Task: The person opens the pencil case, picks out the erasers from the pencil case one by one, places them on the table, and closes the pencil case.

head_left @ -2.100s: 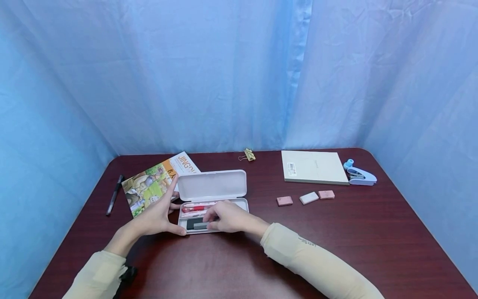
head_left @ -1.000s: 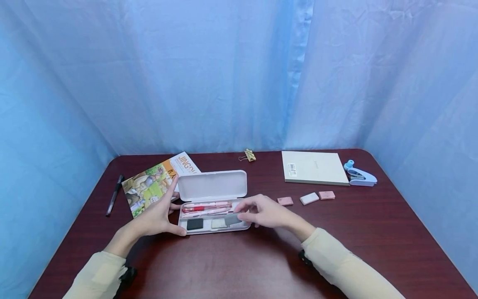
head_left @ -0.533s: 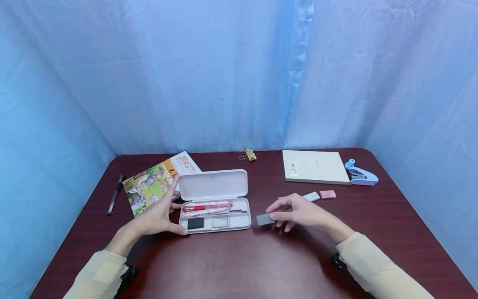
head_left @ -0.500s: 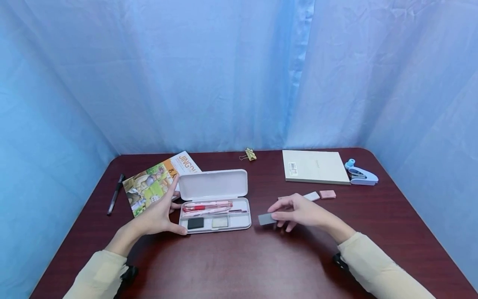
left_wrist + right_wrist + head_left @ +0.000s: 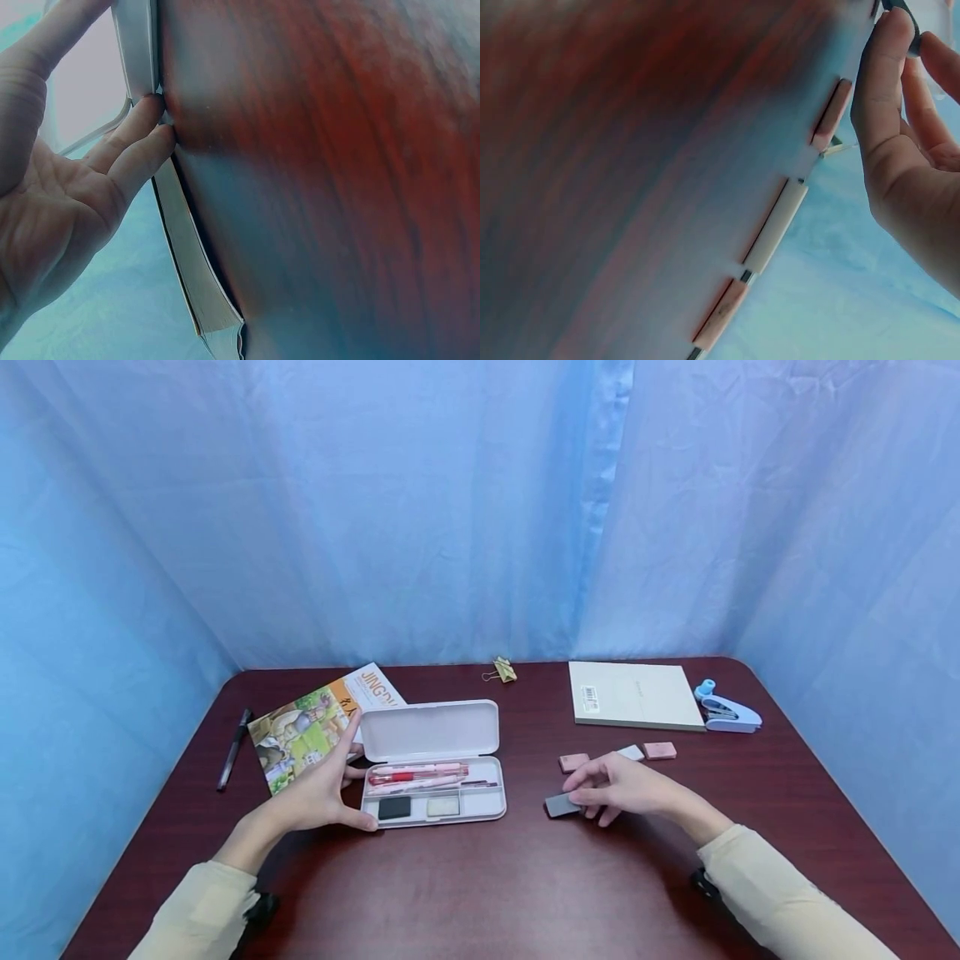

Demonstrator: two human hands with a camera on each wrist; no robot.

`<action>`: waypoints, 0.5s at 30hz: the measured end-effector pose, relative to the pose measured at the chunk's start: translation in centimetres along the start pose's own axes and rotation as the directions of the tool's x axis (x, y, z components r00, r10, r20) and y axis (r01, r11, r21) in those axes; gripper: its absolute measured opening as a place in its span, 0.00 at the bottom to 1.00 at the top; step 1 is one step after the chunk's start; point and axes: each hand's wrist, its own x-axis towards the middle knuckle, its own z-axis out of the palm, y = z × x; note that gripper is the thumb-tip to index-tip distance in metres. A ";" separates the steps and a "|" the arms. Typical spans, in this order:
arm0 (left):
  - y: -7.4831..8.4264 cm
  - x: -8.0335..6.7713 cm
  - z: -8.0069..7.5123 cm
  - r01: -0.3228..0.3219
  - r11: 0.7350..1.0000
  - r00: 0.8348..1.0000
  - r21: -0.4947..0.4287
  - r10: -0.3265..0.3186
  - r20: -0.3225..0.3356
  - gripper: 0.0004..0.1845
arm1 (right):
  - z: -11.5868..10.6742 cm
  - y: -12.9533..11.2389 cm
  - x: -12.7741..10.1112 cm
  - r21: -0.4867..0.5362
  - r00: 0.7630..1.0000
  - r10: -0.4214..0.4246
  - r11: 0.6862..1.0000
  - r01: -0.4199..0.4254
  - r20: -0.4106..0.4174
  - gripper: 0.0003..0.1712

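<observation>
My left hand [image 5: 322, 785] is spread at the left end of an open white pencil case [image 5: 480, 810]; its thumb touches the front corner and its index finger reaches up beside the lid. In the left wrist view, two fingertips [image 5: 152, 106] touch the case's side. Pens [image 5: 420, 777] lie in the rear compartment, a black eraser [image 5: 394, 808] and a whitish one [image 5: 442, 807] in front. To the case's right, my right hand [image 5: 626, 789] pinches a grey eraser [image 5: 561, 806] between thumb and fingers, close over the table.
Beyond the right hand are two pink erasers [image 5: 573, 762] [image 5: 660, 750] and a white eraser [image 5: 632, 752]. A cream notebook [image 5: 633, 693], a stapler [image 5: 733, 716] and a binder clip [image 5: 504, 670] lie at the back. A picture book [image 5: 300, 731] and black pen [image 5: 235, 750] are left.
My right hand has lifted the grey eraser out of the case's front compartment, carried it right and lowered it toward the table. The left hand has stayed at the case.
</observation>
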 end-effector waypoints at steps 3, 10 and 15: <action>0.0 0.1 0.0 -0.001 1.000 1.000 -0.003 0.001 0.004 0.79 | -0.4 0.2 -0.1 -0.017 1.000 0.021 1.000 -0.021 0.002 0.14; 0.0 0.0 -0.1 0.002 1.000 1.000 0.006 -0.002 -0.002 0.78 | -1.4 0.5 -0.2 -0.062 0.999 0.047 0.997 -0.049 -0.026 0.13; 0.1 -0.1 0.1 0.004 1.000 1.000 0.028 -0.004 -0.008 0.78 | -1.9 0.6 -0.4 -0.083 0.996 0.076 0.993 -0.079 -0.040 0.14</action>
